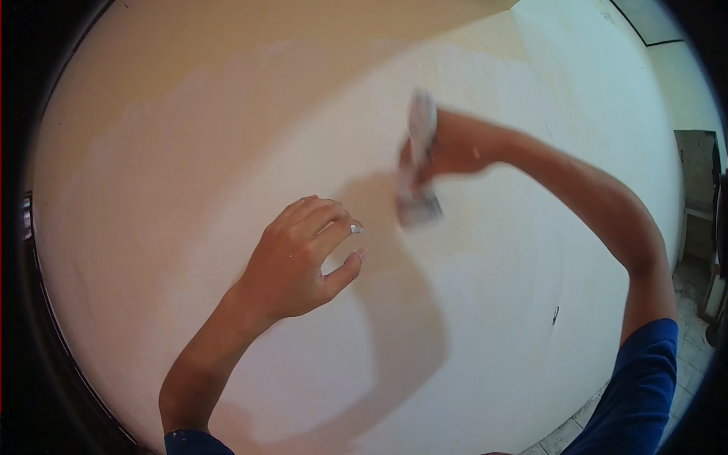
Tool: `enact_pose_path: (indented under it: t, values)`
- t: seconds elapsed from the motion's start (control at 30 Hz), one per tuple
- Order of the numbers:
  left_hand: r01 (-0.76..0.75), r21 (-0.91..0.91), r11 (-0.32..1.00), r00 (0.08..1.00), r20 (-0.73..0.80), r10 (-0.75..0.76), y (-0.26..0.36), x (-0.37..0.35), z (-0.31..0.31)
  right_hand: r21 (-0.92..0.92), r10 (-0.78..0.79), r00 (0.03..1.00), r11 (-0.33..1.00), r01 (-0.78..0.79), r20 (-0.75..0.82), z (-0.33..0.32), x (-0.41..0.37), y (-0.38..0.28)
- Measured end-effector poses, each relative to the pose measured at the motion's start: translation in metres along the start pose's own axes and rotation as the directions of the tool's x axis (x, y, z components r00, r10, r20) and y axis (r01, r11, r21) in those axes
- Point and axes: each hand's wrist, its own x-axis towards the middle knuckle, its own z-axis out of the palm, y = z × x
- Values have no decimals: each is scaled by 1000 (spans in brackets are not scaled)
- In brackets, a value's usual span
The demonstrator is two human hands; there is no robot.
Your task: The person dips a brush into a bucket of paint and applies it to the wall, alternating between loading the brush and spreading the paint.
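Observation:
In front of a pale wall [288, 379], my right hand [421, 163] grips a paint brush [422, 125], blurred by motion. Its whitish handle sticks up above the fist and a flat, pale end shows below it. Left of it and a little lower, my left hand [303, 250] holds nothing, with its fingers curved and the thumb apart from them. A white smear shows on a fingertip of this hand. The wall has uneven whitish patches over a yellowish tone, and the arm's shadow falls on it.
A small dark mark [555, 315] is on the wall at the lower right. Beyond the wall's right side, an opening with a shelf [698, 215] and a tiled floor [686, 349] show. A dark edge runs down the far left.

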Motion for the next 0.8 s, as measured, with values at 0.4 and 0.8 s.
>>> enact_pose_path:
  t: [0.4, 0.8]
  values:
    - [15, -1, 1000, 1000, 2, -15, -12, 3, -11, -150, -424, 901, 889, 433, 90, 42, -46, 6]
    - [-66, -87, 994, 997, -50, 61, 7, 28, 11, -410, -297, 834, 907, 95, -464, -70, -30, 76]
